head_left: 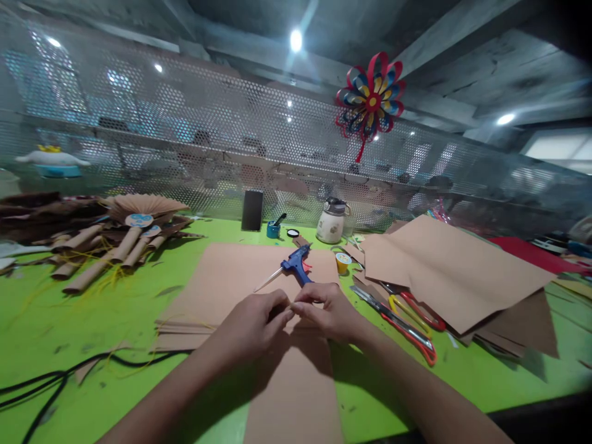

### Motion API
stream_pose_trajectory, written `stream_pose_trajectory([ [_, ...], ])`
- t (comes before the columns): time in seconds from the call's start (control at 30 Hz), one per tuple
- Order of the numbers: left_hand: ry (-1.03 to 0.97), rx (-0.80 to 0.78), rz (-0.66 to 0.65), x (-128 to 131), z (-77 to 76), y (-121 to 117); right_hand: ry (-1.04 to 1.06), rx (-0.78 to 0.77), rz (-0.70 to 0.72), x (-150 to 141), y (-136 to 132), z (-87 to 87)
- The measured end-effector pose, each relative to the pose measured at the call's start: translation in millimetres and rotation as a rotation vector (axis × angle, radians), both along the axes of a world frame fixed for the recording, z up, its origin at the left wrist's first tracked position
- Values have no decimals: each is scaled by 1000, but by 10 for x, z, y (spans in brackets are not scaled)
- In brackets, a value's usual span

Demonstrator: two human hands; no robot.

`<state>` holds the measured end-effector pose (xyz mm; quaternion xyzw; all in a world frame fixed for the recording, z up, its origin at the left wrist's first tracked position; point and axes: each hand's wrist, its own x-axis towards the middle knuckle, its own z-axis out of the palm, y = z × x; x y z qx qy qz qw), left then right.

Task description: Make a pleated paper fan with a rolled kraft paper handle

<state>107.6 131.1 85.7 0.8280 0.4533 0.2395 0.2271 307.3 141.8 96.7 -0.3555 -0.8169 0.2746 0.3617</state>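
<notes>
A pleated fan (pixel 150 205) lies assembled, while the left hand (pixel 259 317) and right hand (pixel 329 310) pinch a small, unidentifiable piece (pixel 290 306) above flat, unpleated paper (pixel 295 401).

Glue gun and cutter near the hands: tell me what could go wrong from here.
A hand might bump the glue gun just beyond the hands. If it is hot, glue could drip onto the paper beneath. The cutter lies beside the right forearm and could nick it if its blade is out.
</notes>
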Motion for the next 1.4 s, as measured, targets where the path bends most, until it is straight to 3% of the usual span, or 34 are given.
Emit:
stream_pose_trajectory([
  [0.23,-76,-152,-53,-28,62,23,12,-3,-51,11,54,-66],
  [0.43,-62,-149,-16,-54,-12,94,-31,16,26,73,123,-61],
  [0.53,-99,-161,0,-57,-9,99,-4,39,-7,65,126,-76],
  [0.73,-77,-96,-18,-37,-16,98,-15,191,-106,-56,68,-157],
  [1.17,-33,-9,-15,23,88,52,-14,358,-28,24,92,-149],
  [1.27,-49,9,-23,17,97,49,2,324,-7,89,162,-130],
  [1.4,-61,9,-36,8,73,66,101,181,-103,163,238,-119],
])
